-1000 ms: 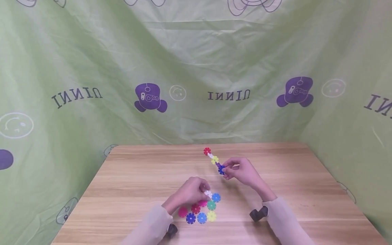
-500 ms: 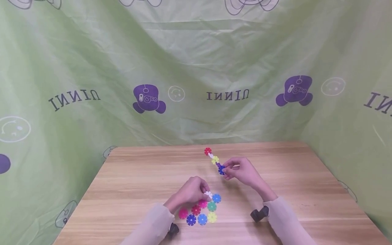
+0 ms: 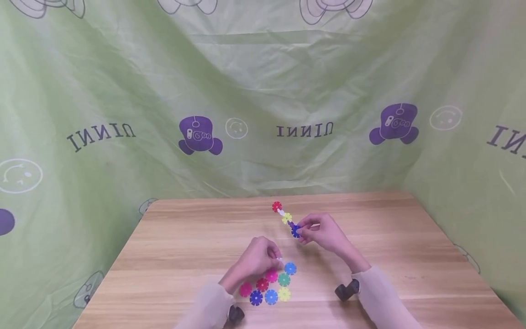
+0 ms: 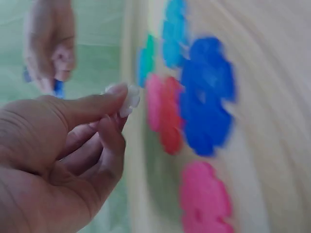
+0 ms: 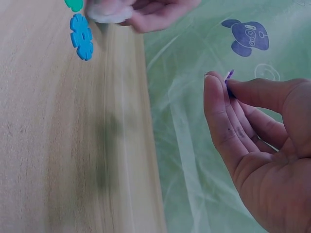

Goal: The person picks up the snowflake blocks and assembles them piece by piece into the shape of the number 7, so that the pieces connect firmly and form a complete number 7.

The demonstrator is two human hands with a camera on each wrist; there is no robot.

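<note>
My left hand (image 3: 258, 256) pinches a white snowflake disc (image 4: 130, 99) between thumb and fingertips, just above a cluster of loose discs. My right hand (image 3: 326, 232) grips a dark blue snowflake disc (image 3: 295, 231), the near end of a short chain held up over the table. Beyond it the chain runs up and away to the left through a purple disc, a yellow disc (image 3: 286, 218) and a white one to a red disc (image 3: 277, 207) at the far end. In the right wrist view the fingers hide most of the held disc.
Loose discs lie flat below my left hand, among them a light blue one (image 3: 290, 268), a green one (image 3: 284, 279), a yellow one (image 3: 284, 294) and a dark blue one (image 3: 256, 298). A green printed curtain (image 3: 263, 82) surrounds the wooden table (image 3: 189, 237).
The white disc in my left hand has turned from face-on to nearly edge-on in the head view. My right hand and the chain have shifted slightly down and left there.
</note>
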